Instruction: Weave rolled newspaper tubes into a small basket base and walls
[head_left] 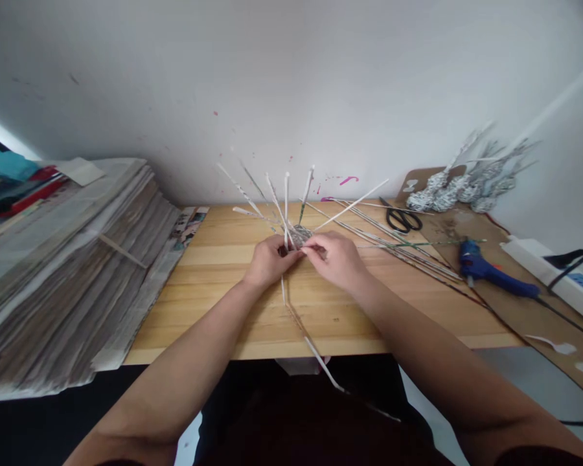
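My left hand [271, 260] and my right hand [337, 259] meet over the middle of the wooden table [214, 304]. Both pinch a small woven piece of rolled-newspaper sticks [301, 237]. Several thin paper sticks fan up and outward from it toward the wall [285, 194]. One long stick [315, 353] trails back from the hands over the table's front edge toward me. The fingers of both hands are closed on the weave.
A tall stack of newspapers [63, 259] fills the left side. More loose paper sticks [408, 249], black scissors [402, 219], a blue glue gun [488, 268], a white power strip [554, 275], brown cardboard [529, 310] and finished woven pieces [466, 184] lie at right.
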Demonstrator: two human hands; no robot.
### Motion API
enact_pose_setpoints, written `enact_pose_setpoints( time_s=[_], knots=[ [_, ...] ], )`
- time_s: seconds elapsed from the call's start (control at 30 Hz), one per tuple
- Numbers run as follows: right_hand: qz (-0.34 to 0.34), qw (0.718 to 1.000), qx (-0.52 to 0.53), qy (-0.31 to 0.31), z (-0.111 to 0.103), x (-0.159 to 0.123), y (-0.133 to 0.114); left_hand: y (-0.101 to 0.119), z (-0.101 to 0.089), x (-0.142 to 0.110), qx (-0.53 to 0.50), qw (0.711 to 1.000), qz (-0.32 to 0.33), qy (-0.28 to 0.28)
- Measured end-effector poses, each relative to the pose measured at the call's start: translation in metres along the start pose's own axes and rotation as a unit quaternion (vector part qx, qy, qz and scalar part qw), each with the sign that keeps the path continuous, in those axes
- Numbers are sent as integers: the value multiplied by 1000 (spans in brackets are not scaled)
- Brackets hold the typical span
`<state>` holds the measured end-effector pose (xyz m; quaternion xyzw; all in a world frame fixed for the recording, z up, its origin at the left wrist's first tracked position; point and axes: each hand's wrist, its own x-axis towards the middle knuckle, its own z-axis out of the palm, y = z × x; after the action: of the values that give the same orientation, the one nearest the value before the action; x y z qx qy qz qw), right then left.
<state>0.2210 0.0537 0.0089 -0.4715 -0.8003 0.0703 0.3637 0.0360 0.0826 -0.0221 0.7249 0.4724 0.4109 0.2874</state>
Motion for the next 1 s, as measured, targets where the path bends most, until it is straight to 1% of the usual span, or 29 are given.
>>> enact_pose_setpoints(
  time_s=[0.03, 0.1, 0.17, 0.2, 0.23, 0.3, 0.4, 0.47, 0.5, 0.57, 0.7, 0.77, 0.83, 0.93, 1.0],
  knots=[
    [7, 1000, -9, -1, -2, -1, -3, 0, -2, 1, -10, 1000, -11, 7],
    [40, 998, -28, -30, -4, -4, -4, 1, -7, 2, -53, 998, -41, 20],
    [78, 995, -25, -60, -2, -4, -1, 3, -11, 3, -114, 991, -68, 30],
    [96, 994, -11, -59, 0, -4, 3, 5, -12, 3, -142, 987, -76, 29],
    [110, 993, 11, -44, 2, -3, 8, 7, -13, 3, -164, 983, -79, 26],
    [134, 987, 82, 15, 6, -1, 16, 11, -14, 2, -190, 979, -77, 13],
    [169, 958, 211, 96, 9, 4, 24, 15, -15, 1, -195, 978, -74, -3],
    [187, 936, 271, 126, 9, 6, 25, 16, -16, 0, -187, 979, -74, -15],
    [189, 930, 285, 132, 8, 6, 24, 16, -16, 0, -181, 980, -74, -24],
    [175, 930, 299, 122, 6, 7, 24, 16, -16, -1, -169, 982, -73, -43],
    [131, 939, 314, 44, 7, 6, 25, 14, -14, -2, -140, 986, -48, -82],
    [128, 937, 324, 10, 10, 5, 25, 13, -12, -4, -114, 989, -26, -94],
    [129, 937, 324, -13, 12, 3, 23, 14, -11, -5, -78, 993, 0, -92],
    [135, 938, 319, -11, 14, 3, 19, 15, -10, -6, -51, 996, 31, -68],
    [157, 922, 353, 9, 13, 4, 16, 17, -11, -6, -65, 996, 27, -53]
  ],
)
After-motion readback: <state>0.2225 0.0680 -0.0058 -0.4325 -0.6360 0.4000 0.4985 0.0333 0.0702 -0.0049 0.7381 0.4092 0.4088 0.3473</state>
